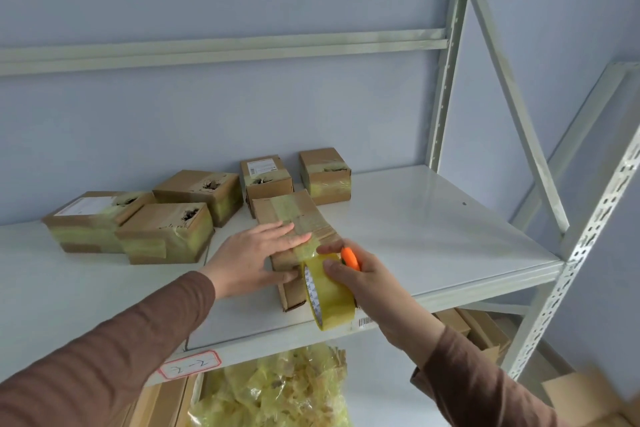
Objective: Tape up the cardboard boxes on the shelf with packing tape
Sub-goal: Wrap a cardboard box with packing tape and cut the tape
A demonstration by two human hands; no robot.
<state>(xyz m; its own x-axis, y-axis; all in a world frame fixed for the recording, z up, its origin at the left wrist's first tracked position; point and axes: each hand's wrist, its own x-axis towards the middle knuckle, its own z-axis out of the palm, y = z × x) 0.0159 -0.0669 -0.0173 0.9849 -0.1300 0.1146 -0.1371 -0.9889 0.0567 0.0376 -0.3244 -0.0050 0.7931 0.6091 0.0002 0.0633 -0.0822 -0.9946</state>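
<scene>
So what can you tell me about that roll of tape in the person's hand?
The tape roll is a wide ring of clear, yellowish packing tape with a printed inner core. It stands on edge at the shelf's front, gripped by the right hand, which also holds something orange. A strip runs from it up onto the long cardboard box, where the left hand presses flat.

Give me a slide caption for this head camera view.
Left hand flat on a long cardboard box while the right hand pulls the packing tape roll across it.

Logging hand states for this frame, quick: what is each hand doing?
Left hand: open, fingers straight, pressing flat on the taped cardboard box.
Right hand: holding the roll of packing tape, plus an orange tool.
</scene>
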